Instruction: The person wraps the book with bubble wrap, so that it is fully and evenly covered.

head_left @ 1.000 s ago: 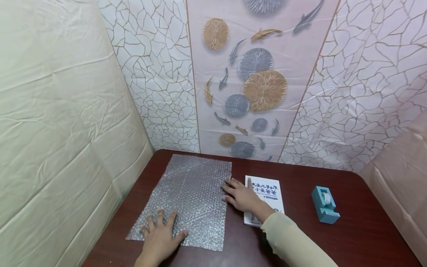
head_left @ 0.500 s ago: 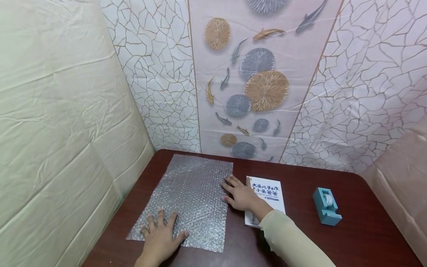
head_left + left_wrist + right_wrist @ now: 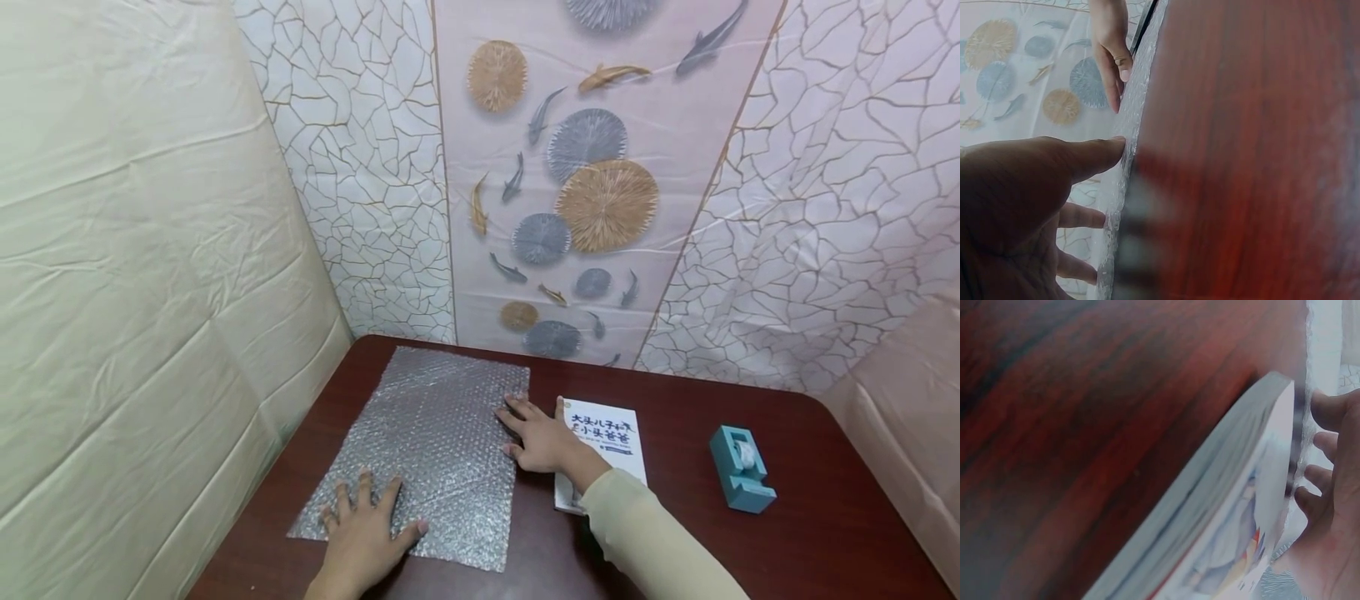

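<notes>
Bubble wrap (image 3: 442, 450) lies flat on the dark red-brown table (image 3: 832, 533), its long sides running away from the person. The left hand (image 3: 360, 542) rests on the near left part of the wrap with fingers fanned wide, gripping nothing. The right hand (image 3: 546, 442) is likewise spread, its fingertips on the right edge of the wrap and one outer finger reaching over the far left corner of the book; whether that finger touches the cover I cannot tell. Set at opposite sides like this, the palms seem meant to flatten and steady so light and springy a sheet. The book (image 3: 611, 433) lies cover up just to the right of the wrap, partly hidden by the wrist and pale sleeve (image 3: 660, 542), probably put there to be within easy reach while leaving the sheet uncovered. Well to the right of the wrap, a teal tape dispenser (image 3: 735, 479) stands apart, presumably out of the hands' way. Beyond the wrap's far edge hangs a patterned cloth (image 3: 607, 208).
</notes>
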Action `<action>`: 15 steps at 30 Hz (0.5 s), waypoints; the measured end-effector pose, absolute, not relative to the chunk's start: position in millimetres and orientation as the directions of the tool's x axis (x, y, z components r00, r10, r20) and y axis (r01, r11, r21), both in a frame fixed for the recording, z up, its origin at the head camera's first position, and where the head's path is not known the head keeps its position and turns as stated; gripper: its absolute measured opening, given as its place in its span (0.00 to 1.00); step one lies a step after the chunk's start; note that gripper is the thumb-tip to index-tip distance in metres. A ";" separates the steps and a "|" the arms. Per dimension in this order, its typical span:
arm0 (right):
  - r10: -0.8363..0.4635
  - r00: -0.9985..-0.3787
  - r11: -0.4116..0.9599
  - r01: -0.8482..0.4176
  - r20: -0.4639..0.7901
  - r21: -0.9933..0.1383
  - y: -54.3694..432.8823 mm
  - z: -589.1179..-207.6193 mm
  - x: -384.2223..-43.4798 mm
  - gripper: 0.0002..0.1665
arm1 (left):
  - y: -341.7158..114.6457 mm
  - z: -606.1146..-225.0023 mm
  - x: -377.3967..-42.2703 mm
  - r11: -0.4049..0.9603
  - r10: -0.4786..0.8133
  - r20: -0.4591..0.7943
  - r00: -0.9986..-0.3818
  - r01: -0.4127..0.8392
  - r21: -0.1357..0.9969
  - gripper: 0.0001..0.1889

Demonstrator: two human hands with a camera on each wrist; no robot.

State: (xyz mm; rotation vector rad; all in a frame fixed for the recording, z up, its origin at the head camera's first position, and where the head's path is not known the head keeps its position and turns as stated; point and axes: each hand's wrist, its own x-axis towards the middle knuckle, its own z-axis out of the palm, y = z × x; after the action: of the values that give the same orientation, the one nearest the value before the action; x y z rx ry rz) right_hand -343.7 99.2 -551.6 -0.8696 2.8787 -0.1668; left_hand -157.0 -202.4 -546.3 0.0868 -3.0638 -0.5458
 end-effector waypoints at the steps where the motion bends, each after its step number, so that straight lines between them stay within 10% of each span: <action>1: -0.555 -0.827 0.829 -0.540 -0.090 -0.146 99.7 -551.6 -343.5 0.42 | -202.5 -546.2 -157.0 0.937 -0.058 0.019 -0.998 -0.048 0.346 0.47; 15: -0.573 -0.816 0.810 -0.550 -0.074 -0.204 107.5 -549.7 -333.3 0.42 | -209.4 -544.8 -159.1 0.924 -0.067 0.023 -0.997 -0.053 0.378 0.39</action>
State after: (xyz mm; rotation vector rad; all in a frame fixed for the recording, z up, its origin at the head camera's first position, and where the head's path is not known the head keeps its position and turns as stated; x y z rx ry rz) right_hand -333.3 107.5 -549.7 -0.8923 2.8620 -0.2628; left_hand -159.1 -209.4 -544.8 0.0952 -3.0466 -0.5971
